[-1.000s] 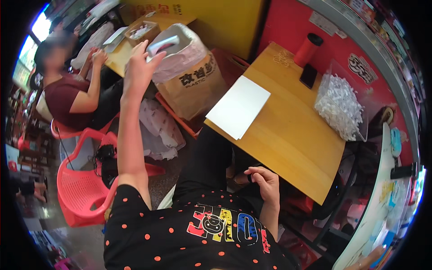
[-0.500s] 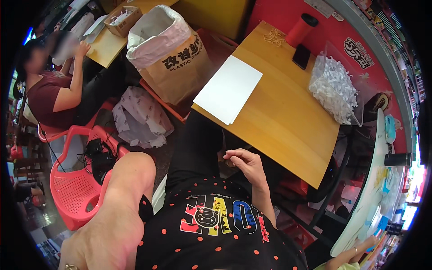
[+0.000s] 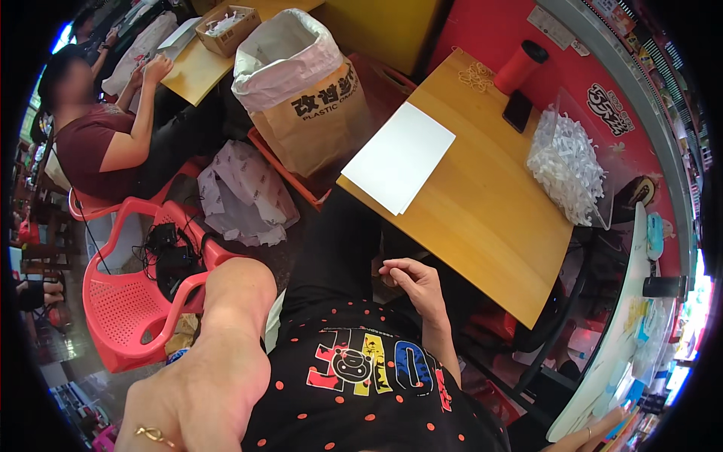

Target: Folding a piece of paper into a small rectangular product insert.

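My left hand [image 3: 188, 407] is lifted close to the camera at the lower left, seen from the back with a thin gold ring; its fingers are out of the picture. The forearm rises from an elbow above my black dotted shirt. Over my lap, just under the wooden table's near edge [image 3: 482, 248], my right hand [image 3: 413, 282] rests with its fingers curled together and nothing visible in them. A white sheet [image 3: 399, 154] lies on the table ahead of it. A tall brown paper sack with a white liner [image 3: 301, 90] stands open to the left of the table.
On the table are a clear bag of white pieces [image 3: 565, 162], a black phone [image 3: 517, 111], a red cylinder [image 3: 520, 66] and rubber bands [image 3: 476, 74]. A red plastic chair [image 3: 135, 301] and crumpled white bags [image 3: 245, 196] are at my left. Another person [image 3: 98, 143] sits at a second table [image 3: 199, 64].
My left arm, stretched out over the paper sack a second ago, has swung back and up toward the camera. My view has tilted. My right hand has stayed over my lap.
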`<act>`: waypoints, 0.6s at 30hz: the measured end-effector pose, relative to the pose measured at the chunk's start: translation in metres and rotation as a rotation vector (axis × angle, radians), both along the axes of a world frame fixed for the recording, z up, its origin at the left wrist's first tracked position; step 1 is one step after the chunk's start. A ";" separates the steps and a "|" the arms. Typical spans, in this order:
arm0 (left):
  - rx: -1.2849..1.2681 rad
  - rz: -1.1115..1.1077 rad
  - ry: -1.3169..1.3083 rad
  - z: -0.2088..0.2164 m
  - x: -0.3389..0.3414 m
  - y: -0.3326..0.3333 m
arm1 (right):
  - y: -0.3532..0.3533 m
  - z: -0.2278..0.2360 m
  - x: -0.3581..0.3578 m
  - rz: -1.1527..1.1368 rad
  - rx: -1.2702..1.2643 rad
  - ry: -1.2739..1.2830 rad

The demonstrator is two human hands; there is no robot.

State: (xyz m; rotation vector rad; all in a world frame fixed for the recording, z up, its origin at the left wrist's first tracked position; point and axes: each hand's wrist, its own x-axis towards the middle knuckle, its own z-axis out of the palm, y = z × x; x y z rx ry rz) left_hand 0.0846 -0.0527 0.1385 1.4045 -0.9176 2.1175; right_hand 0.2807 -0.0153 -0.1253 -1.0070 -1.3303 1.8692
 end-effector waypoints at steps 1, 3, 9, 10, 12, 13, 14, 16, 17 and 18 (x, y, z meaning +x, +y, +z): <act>0.040 -0.030 0.027 -0.001 -0.003 0.001 | 0.000 0.001 -0.002 0.007 0.003 0.003; 0.060 -0.047 0.076 -0.007 -0.006 0.005 | -0.003 -0.001 -0.001 0.001 0.004 -0.002; 0.050 -0.039 -0.063 -0.009 -0.012 -0.021 | -0.006 -0.001 -0.003 0.007 0.009 0.007; 0.056 -0.056 -0.047 -0.008 -0.012 -0.017 | -0.008 -0.001 -0.002 0.002 0.016 -0.001; 0.041 -0.065 -0.029 -0.008 -0.011 -0.017 | -0.011 -0.001 -0.004 0.006 0.031 -0.008; 0.028 -0.060 -0.017 -0.008 -0.010 -0.017 | -0.011 -0.002 -0.005 0.007 0.029 -0.012; 0.010 -0.037 -0.006 -0.007 -0.009 -0.021 | -0.013 -0.002 -0.008 0.027 0.024 -0.012; -0.041 0.015 0.032 -0.005 0.000 -0.029 | -0.014 0.002 -0.013 0.058 0.031 -0.032; -0.080 -0.020 0.042 -0.006 0.005 -0.022 | -0.015 0.010 -0.010 0.016 0.039 -0.067; -0.137 -0.049 0.056 -0.009 0.009 -0.013 | -0.017 0.012 -0.009 -0.006 0.041 -0.101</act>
